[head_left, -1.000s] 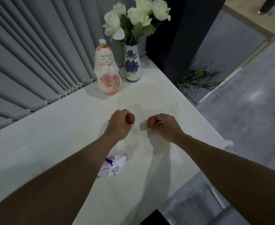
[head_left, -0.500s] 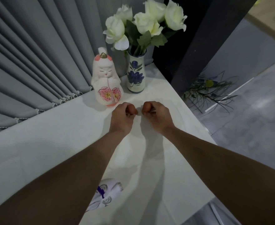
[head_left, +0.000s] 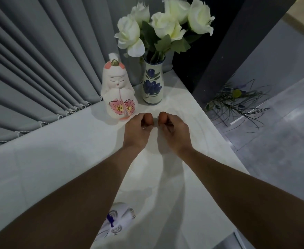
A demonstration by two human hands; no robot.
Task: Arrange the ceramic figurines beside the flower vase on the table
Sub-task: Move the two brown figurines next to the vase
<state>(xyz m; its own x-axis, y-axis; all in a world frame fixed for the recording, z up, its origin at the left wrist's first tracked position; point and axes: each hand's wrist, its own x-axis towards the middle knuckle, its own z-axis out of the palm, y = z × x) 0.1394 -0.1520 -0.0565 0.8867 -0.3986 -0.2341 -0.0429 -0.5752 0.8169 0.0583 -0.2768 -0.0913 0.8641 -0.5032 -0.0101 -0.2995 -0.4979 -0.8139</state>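
Observation:
A white vase with blue flowers (head_left: 152,85) holds white roses (head_left: 165,24) at the far corner of the white table (head_left: 58,168). Just left of the vase stands a white ceramic doll with pink blossoms (head_left: 118,90), upright. My left hand (head_left: 137,130) is closed on a small brown rounded piece (head_left: 148,118) just in front of the doll. My right hand (head_left: 174,130) grips a similar brown piece (head_left: 163,116) beside it, in front of the vase. A white figurine with blue and grey swirls (head_left: 119,221) lies near the table's front, partly hidden by my left forearm.
Grey pleated curtains (head_left: 40,69) run along the table's left and back. A dark pillar (head_left: 219,60) stands behind the vase. The table's right edge drops to a grey floor, where a spiky green plant (head_left: 233,101) lies.
Both hands have moved forward across the table toward the doll and vase, drawing closer together, each still gripping its brown piece. The swirl figurine has stayed behind near the front.

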